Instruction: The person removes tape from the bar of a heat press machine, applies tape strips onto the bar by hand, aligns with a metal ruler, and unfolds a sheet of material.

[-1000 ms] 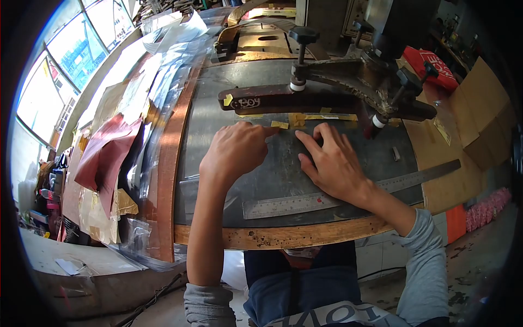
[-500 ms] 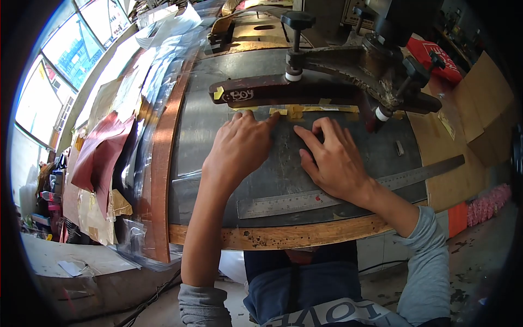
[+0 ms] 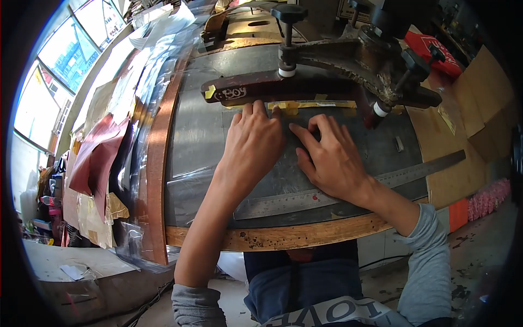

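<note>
My left hand (image 3: 255, 140) lies palm down on a dark grey plate (image 3: 196, 141). Its fingers are stretched forward and apart, with the tips at a strip of yellow tape (image 3: 327, 104) along the foot of a dark clamp bar (image 3: 272, 90). The index fingertip covers part of the tape. My right hand (image 3: 336, 161) rests on the plate to the right, thumb and fingers spread, holding nothing. Under its wrist and palm passes a long steel ruler (image 3: 289, 204), set at a slant near the front edge.
A heavy metal frame with black knobs (image 3: 289, 13) stands over the back of the plate. A small grey piece (image 3: 399, 144) lies at the right. Cardboard (image 3: 457, 131) borders the right side. Plastic sheets and a dark red sheet (image 3: 98, 155) fill the left.
My left hand has slid rightward along the tape, and its fingers now reach a bit further forward. My right hand stays nearly in place. The view has shifted slightly.
</note>
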### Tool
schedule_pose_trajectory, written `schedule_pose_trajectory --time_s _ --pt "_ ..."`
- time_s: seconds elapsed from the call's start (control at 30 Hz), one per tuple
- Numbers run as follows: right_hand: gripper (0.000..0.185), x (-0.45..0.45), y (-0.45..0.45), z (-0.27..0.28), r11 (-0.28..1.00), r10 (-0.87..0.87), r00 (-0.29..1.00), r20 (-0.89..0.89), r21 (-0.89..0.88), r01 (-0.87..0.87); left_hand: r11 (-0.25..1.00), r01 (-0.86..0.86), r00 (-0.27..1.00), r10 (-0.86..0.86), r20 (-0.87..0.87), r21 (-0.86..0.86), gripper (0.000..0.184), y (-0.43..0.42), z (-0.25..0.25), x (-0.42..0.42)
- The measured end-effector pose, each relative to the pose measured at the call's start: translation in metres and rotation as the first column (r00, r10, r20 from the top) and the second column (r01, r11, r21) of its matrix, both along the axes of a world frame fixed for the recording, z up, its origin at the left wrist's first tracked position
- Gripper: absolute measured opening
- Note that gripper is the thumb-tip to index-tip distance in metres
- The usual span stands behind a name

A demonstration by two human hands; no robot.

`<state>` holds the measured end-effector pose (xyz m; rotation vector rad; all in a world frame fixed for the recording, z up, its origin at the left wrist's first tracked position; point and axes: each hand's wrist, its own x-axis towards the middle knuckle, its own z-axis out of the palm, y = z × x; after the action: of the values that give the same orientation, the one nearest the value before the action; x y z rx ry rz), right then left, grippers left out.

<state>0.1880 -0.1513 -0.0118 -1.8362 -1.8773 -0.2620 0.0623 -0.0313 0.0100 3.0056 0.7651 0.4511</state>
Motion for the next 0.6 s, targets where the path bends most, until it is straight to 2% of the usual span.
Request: schedule_pose_trajectory --time_s 0.27,0.6 --pt "0.037 0.0006 0.0005 -0.0009 1.0 -0.002 1.0 -0.003 -0.001 0.002 0.999 0.013 0.999 -0.012 0.045 -0.03 0.031 -0.0023 0.0004 0.0005" --pt "0.036 0.0003 -0.0006 0.0008 1.0 -0.006 1.0 -0.016 -0.008 0.006 1.0 0.009 1.0 -0.009 0.027 0.01 0.027 -0.0014 0.0009 0.0006"
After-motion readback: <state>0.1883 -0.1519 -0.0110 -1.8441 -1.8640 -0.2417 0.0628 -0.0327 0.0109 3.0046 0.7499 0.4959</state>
